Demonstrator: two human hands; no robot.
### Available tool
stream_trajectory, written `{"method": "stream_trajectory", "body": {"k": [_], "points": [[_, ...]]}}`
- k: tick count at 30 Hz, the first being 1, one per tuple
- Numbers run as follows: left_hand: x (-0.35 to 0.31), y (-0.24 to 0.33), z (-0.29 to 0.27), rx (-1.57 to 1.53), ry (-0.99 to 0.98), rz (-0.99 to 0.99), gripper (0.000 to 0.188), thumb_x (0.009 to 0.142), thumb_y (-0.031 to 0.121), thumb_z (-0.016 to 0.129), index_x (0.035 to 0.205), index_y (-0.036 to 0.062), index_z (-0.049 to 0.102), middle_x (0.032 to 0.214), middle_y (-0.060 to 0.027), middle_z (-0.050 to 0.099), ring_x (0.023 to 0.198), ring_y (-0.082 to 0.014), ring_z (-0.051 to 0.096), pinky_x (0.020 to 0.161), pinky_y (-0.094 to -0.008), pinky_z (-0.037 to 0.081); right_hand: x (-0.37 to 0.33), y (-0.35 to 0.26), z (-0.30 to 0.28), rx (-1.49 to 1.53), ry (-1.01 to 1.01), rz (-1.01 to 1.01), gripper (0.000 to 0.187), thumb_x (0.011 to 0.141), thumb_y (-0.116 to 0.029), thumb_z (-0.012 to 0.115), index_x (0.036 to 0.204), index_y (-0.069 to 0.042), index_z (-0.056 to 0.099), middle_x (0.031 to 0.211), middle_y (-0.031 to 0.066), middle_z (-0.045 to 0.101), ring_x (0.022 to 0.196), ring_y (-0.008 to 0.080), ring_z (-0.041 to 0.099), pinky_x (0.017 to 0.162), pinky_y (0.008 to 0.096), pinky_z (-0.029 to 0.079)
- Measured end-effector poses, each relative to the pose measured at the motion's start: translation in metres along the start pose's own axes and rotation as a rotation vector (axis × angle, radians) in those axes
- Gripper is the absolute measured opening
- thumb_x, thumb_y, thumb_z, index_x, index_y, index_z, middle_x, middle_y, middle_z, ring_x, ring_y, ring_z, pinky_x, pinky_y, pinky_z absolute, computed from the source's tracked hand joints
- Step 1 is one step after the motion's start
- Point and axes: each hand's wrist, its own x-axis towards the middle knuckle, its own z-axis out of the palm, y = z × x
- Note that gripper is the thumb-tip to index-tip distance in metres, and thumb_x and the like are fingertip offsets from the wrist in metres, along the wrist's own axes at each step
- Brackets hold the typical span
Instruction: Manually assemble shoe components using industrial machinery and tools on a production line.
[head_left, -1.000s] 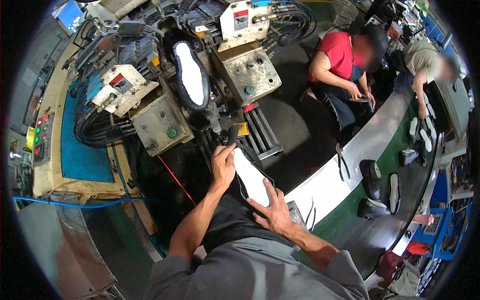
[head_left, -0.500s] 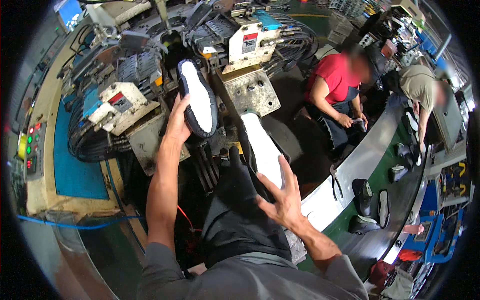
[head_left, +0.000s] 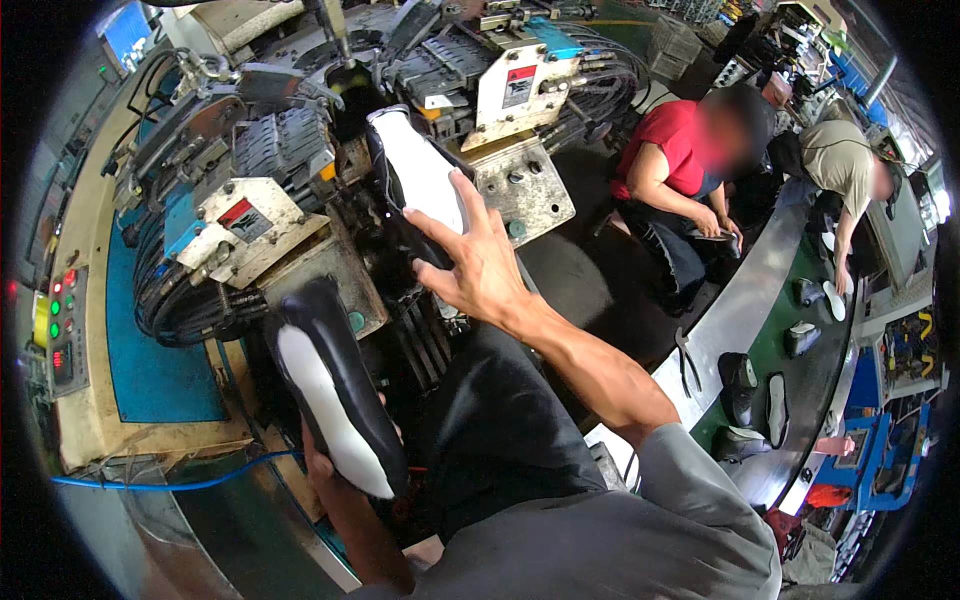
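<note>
At the lower left my left hand [head_left: 322,472] is closed around one black shoe upper [head_left: 338,385], its white sole face turned up. This shoe is tilted, and part of the hand is hidden beneath it. My right hand [head_left: 478,262] reaches forward and grips a second black shoe upper [head_left: 418,170], with thumb and fingers spread over its white sole face and side. The far end of that second shoe lies among the parts of a shoe machine [head_left: 345,85], between its two clamp units.
A control panel [head_left: 66,335] with lit buttons stands at the left. To the right, a curved metal-edged bench [head_left: 705,335] carries pliers [head_left: 686,362] and several black shoes [head_left: 738,388]. One person in red [head_left: 668,150] and another in beige [head_left: 838,165] work beyond it.
My left hand has brought its shoe back from the machine, down to the lower left. My right hand has carried the other shoe forward and left into the machine.
</note>
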Motion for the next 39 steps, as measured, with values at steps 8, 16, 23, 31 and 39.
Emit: {"method": "stream_trajectory", "body": {"k": [8,16,23,31,39], "points": [[-0.106,-0.039,-0.024,-0.014,0.309,-0.186,0.116,0.082,0.055,0.080,0.171,0.0036,0.027,0.153,-0.0241,0.056,0.130,-0.0373,0.065,0.102,-0.0466,0.061,0.010,-0.001,0.050,0.002,0.030,0.039,0.068,0.086,-0.029,0.083,0.151,-0.031,0.065,0.173,0.0361,0.019,0.128,0.0612,0.052,0.113,0.0626,0.049],[-0.130,-0.047,0.001,-0.021,0.375,-0.053,0.095,0.092,0.049,0.075,0.165,0.0026,0.036,0.140,-0.0285,0.065,0.112,-0.0423,0.075,0.089,-0.0524,0.067,0.009,-0.017,0.047,-0.315,-0.036,-0.115,0.076,0.092,-0.047,0.081,0.159,-0.023,0.055,0.169,0.0330,0.030,0.150,0.0596,0.034,0.122,0.0641,0.038],[-0.148,-0.071,-0.028,-0.036,0.285,-0.198,0.096,0.093,0.048,0.061,0.173,0.0078,0.026,0.156,-0.0230,0.054,0.132,-0.0399,0.064,0.109,-0.0516,0.055,0.014,-0.023,0.025,-0.511,-0.207,-0.180,0.082,0.092,-0.051,0.080,0.161,-0.019,0.050,0.167,0.0263,0.040,0.150,0.0549,0.036,0.107,0.0607,0.056],[-0.099,-0.095,-0.032,-0.025,0.275,-0.306,0.086,0.096,0.040,0.061,0.171,0.0093,0.030,0.154,-0.0203,0.056,0.132,-0.0379,0.063,0.110,-0.0505,0.054,0.054,-0.017,0.039,-0.477,-0.179,-0.175,0.080,0.093,-0.050,0.078,0.161,-0.022,0.049,0.164,0.0250,0.042,0.148,0.0628,0.035,0.102,0.0653,0.059],[-0.048,-0.132,-0.056,0.078,0.233,-0.491,0.098,0.093,0.036,0.065,0.175,0.0042,0.022,0.166,-0.0197,0.047,0.146,-0.0336,0.053,0.122,-0.0444,0.043,0.155,-0.003,0.055,-0.363,-0.199,-0.159,0.074,0.092,-0.049,0.079,0.156,-0.022,0.055,0.156,0.0235,0.051,0.143,0.0659,0.040,0.098,0.0660,0.062]]}}
